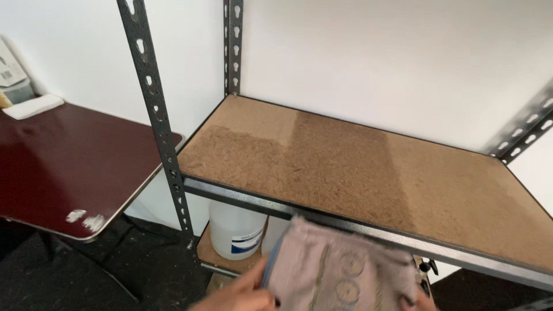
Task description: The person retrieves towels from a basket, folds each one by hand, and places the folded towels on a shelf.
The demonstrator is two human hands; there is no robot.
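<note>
My left hand [242, 294] grips the left edge of a folded grey-beige cloth [340, 270] with circle patterns, held low at the bottom of the view in front of the shelf's metal front rail [276, 204]. Only a sliver of my right hand [423, 302] shows at the cloth's right edge, touching it. Above the cloth lies a bare particle-board shelf [368, 173] in a dark metal rack.
A dark red table [69, 161] with a chipped edge stands to the left, with a white pad [33, 106] at its back. White plastic jugs [236, 230] sit on the lower shelf. Slotted metal uprights [155, 109] frame the rack. A white wall is behind.
</note>
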